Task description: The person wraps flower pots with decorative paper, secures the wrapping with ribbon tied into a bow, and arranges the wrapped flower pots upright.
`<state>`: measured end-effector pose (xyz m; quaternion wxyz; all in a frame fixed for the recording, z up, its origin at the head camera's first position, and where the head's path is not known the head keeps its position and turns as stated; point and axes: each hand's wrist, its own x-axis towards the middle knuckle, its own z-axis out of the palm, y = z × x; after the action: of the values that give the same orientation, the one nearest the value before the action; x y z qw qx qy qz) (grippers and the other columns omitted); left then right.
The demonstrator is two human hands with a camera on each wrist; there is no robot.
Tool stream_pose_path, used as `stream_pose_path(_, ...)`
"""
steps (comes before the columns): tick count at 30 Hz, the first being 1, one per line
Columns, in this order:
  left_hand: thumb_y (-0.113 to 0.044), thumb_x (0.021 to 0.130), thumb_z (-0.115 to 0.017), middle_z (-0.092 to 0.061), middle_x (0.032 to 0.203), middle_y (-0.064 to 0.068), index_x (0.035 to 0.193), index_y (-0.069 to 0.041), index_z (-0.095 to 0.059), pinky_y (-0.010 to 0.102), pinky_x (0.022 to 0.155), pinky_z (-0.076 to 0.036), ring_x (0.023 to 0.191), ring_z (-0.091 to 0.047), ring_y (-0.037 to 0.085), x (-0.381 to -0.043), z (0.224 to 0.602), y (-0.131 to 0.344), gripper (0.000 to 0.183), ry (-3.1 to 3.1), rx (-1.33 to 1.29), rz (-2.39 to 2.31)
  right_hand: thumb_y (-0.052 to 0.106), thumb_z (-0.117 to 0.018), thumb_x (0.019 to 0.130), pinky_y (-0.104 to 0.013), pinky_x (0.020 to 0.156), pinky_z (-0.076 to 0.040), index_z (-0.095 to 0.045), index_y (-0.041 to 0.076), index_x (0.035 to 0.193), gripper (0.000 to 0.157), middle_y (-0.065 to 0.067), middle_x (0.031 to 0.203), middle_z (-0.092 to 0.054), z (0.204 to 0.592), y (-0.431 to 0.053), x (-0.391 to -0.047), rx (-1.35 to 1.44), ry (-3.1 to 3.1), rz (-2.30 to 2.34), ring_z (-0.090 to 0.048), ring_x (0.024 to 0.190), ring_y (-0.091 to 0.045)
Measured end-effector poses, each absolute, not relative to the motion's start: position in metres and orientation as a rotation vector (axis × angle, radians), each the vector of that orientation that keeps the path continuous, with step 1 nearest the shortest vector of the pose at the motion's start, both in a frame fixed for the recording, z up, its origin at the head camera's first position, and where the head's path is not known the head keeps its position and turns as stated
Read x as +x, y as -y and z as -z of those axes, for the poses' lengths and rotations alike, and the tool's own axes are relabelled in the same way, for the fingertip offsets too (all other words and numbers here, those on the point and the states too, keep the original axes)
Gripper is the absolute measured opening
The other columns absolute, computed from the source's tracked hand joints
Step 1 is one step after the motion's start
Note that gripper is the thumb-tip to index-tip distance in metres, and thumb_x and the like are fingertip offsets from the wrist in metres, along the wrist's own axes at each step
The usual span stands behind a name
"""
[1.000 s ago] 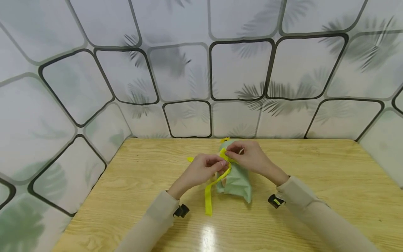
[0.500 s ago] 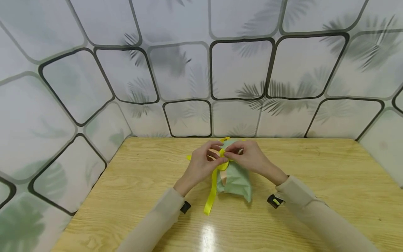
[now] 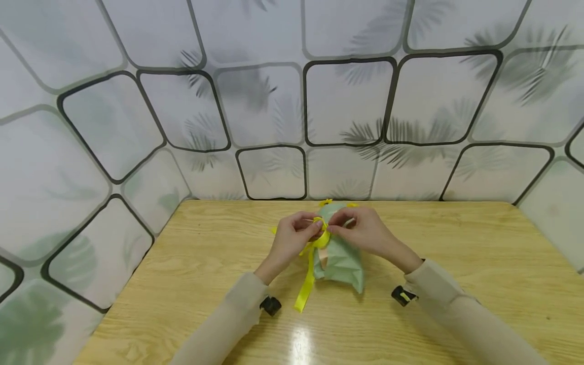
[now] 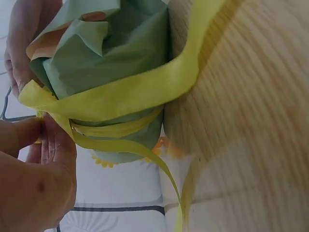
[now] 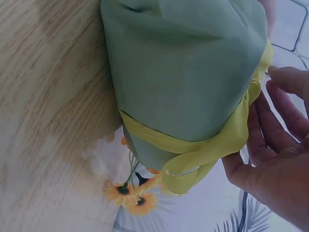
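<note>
A bouquet wrapped in pale green paper [image 3: 344, 263] lies on the table, its yellow-orange flowers [image 5: 123, 191] with dark centres poking out at the far end. Round the wrap runs a yellow ribbon [image 4: 125, 96], with one tail hanging toward the near side. My left hand [image 3: 288, 239] pinches the ribbon between thumb and fingers, on the left of the bow area. Opposite it, my right hand [image 3: 365, 230] pinches the ribbon with thumb and forefinger. A small loop of ribbon [image 3: 323, 238] shows between the two hands. The knot is partly hidden by fingers.
The wooden table [image 3: 219, 263] reaches back to a wall covering [image 3: 347, 101] with dark outlined squares and leaf prints. Small black wrist devices hang at both sleeves, a left one [image 3: 271, 305] and a right one [image 3: 403, 295].
My left hand has risen from low on the ribbon to the bow area, and its thumb now pinches there. The ribbon tail has shifted and slants. My right hand has barely moved.
</note>
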<state>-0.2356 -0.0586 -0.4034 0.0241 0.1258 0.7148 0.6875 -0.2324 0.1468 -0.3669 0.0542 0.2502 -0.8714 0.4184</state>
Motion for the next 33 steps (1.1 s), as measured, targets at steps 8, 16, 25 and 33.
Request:
stream_pose_path(8, -0.011, 0.101, -0.066, -0.077, 0.101, 0.015, 0.121, 0.001, -0.068, 0.030, 0.080, -0.063, 0.082, -0.075, 0.011, -0.232, 0.401, 0.059, 0.023, -2.101, 0.275, -2.167, 0.018, -0.082, 0.088, -0.030, 0.071, -0.053, -0.077, 0.017, 0.084, 0.006, 0.003, 0.089, -0.074, 0.371, -0.143, -0.229, 0.861, 2.584, -1.147, -0.064, 0.083, -0.013)
stream_pose_path(16, -0.013, 0.100, -0.067, -0.075, 0.102, 0.020, 0.118, -0.002, -0.070, 0.032, 0.078, -0.064, 0.080, -0.075, 0.012, -0.231, 0.400, 0.060, 0.021, -2.238, 0.252, -2.106, 0.010, -0.073, 0.088, -0.032, 0.075, -0.048, -0.075, 0.015, 0.086, 0.006, -0.003, 0.098, -0.071, 0.362, -0.158, -0.214, 0.685, 2.652, -1.063, -0.065, 0.092, -0.024)
stream_pose_path(25, -0.012, 0.099, -0.069, -0.072, 0.098, 0.017, 0.116, -0.002, -0.071, 0.043, 0.077, -0.064, 0.083, -0.076, 0.021, -0.232, 0.407, 0.068, 0.020, -2.317, 0.241, -2.058, 0.008, -0.059, 0.102, -0.027, 0.070, -0.057, -0.064, 0.003, 0.106, 0.008, -0.009, 0.097, -0.072, 0.362, -0.180, -0.208, 0.587, 2.683, -1.456, -0.068, 0.089, -0.015)
stream_pose_path(33, -0.011, 0.100, -0.067, -0.070, 0.095, 0.012, 0.117, -0.001, -0.070, 0.043, 0.078, -0.064, 0.081, -0.075, 0.015, -0.229, 0.408, 0.071, 0.020, -2.249, 0.240, -2.081, 0.011, -0.046, 0.108, -0.029, 0.086, -0.061, -0.053, 0.004, 0.115, 0.013, 0.000, 0.101, -0.063, 0.361, -0.197, -0.206, 0.434, 2.466, -2.198, -0.069, 0.091, -0.010)
